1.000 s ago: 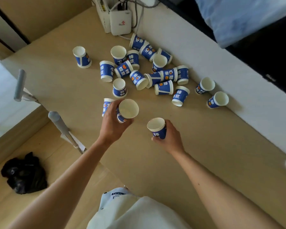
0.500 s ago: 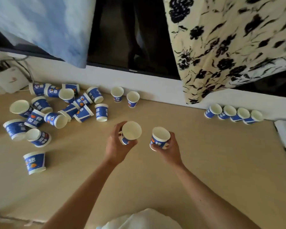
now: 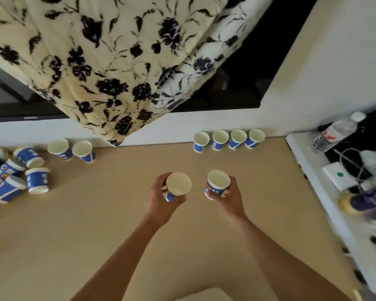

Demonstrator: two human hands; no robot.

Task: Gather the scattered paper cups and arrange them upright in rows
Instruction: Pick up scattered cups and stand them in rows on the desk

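Holding one paper cup in each hand, I had both arms stretched out over the tan bench (image 3: 96,246). My left hand (image 3: 161,203) was wrapped around the left cup (image 3: 178,184) from below and from the side, fingers closed on its blue wall, and the cup tipped a little so that its white mouth faced up at me. My right hand (image 3: 230,198) gripped the right cup (image 3: 218,184) from behind, fingertips showing at its blue side, and that cup stood close to upright. The two cups sat side by side, near each other but not touching, and I could not tell for certain whether either base met the bench.

Beyond my hands, against the white wall, a row of four cups (image 3: 228,139) stood upright, rims nearly touching, slightly to the right of my right hand. Far off to the left a pair of upright cups (image 3: 72,149) stood by the wall, and further left lay the scattered cups (image 3: 15,172), several on their sides and crowded together at the edge of view. A flowered cloth (image 3: 109,61) hung down above the bench's far edge. To the right, on a white shelf (image 3: 326,198), lay a plastic bottle (image 3: 336,131) among blurred clutter.
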